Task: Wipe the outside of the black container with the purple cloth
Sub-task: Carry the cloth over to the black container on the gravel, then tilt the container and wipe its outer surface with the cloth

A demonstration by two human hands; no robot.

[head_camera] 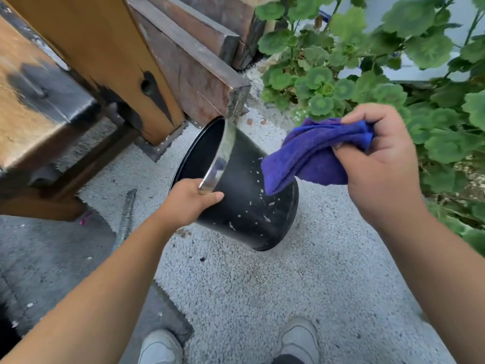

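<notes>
Gravel ground (pixel 288 285) underfoot; hands grip black container (pixel 249 206), purple cloth (pixel 315 153).

Wooden bench (pixel 110 61) stands left, leafy plants (pixel 367 74) right (round-leaved), pebbled ground (pixel 288 285) below.

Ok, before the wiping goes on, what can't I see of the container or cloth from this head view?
- Black container: its far side and base face away from the camera, so dirt there is hidden.
- Its inside: only a dark sliver shows past the rim.
- Rim under the left hand: covered by the grip.
- Purple cloth: part is bunched inside the right hand; whether its hanging corner touches the container is unclear.
</notes>
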